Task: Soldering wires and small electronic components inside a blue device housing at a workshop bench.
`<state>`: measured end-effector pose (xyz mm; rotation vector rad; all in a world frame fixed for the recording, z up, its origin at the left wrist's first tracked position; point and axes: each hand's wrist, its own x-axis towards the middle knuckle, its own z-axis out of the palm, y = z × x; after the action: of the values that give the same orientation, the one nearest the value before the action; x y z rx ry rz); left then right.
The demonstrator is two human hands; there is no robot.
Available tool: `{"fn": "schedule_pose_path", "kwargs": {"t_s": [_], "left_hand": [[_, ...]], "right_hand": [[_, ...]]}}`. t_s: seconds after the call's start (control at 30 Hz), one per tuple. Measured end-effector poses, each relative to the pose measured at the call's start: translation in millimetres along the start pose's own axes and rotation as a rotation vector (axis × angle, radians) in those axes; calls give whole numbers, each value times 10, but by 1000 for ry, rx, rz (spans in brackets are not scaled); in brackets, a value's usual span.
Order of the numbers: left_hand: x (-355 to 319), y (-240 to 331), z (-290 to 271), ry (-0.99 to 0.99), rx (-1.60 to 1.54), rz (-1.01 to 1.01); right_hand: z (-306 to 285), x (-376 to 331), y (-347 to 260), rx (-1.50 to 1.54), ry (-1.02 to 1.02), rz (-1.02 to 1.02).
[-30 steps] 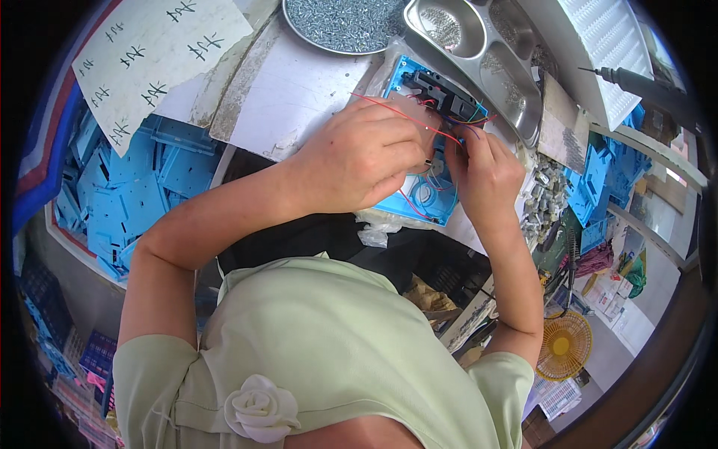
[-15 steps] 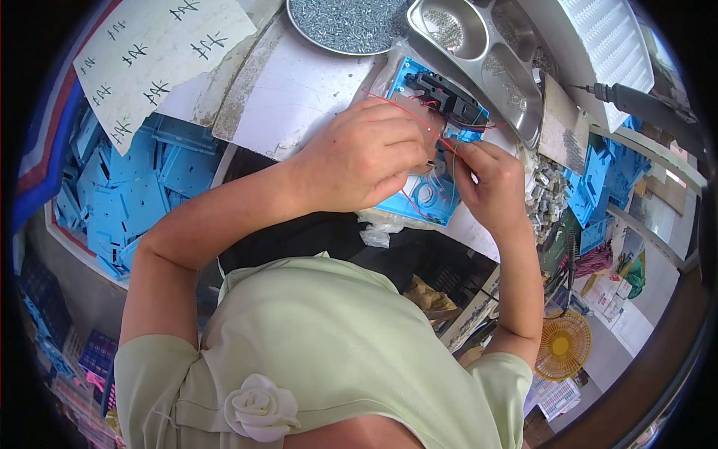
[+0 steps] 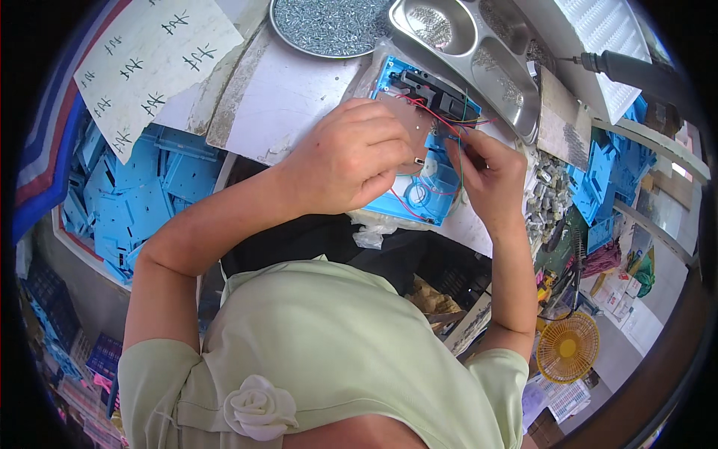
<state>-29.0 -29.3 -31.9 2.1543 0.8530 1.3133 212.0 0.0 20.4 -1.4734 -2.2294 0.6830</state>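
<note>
A blue plastic housing (image 3: 430,198) lies on the white worktop (image 3: 288,90), with a black part (image 3: 434,90) at its far end and thin red and green wires (image 3: 449,120) running across it. My left hand (image 3: 351,157) rests over the housing and holds it with bent fingers. My right hand (image 3: 490,176) is at the housing's right edge, its fingertips pinched on the wires beside the black part. What lies under my left palm is hidden.
A round dish of small screws (image 3: 329,22) and a steel compartment tray (image 3: 479,52) stand behind the housing. An electric screwdriver (image 3: 636,71) hangs at the right. A bin of blue plastic parts (image 3: 127,202) is at the left, more blue parts (image 3: 609,179) and a yellow fan (image 3: 568,348) at the right.
My right hand has shifted slightly along the wires near the black part. My left hand stays on the housing.
</note>
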Motion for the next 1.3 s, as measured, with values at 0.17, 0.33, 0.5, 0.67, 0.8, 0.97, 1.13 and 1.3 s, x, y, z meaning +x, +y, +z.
{"fn": "schedule_pose_path", "kwargs": {"t_s": [0.17,0.33,0.5,0.67,0.8,0.97,1.13,1.3], "left_hand": [[-2,0,4,-3,2,2],[-6,-1,3,7,-7,-6],[-7,-3,14,16,6,-10],[148,113,-34,21,88,-21],[360,152,-7,-179,219,-53],[582,88,118,-475,484,-55],[758,52,134,-561,573,-19],[796,65,136,-568,603,-6]], "right_hand": [[-42,77,-134,-201,-49,-30],[6,133,-216,-446,-53,-104],[19,165,-228,-509,-61,-186],[-118,66,-201,24,10,75],[-287,-250,12,738,212,268],[-150,-658,196,1030,350,346],[-163,-741,169,1006,354,321],[-115,-717,182,1060,298,292]]}}
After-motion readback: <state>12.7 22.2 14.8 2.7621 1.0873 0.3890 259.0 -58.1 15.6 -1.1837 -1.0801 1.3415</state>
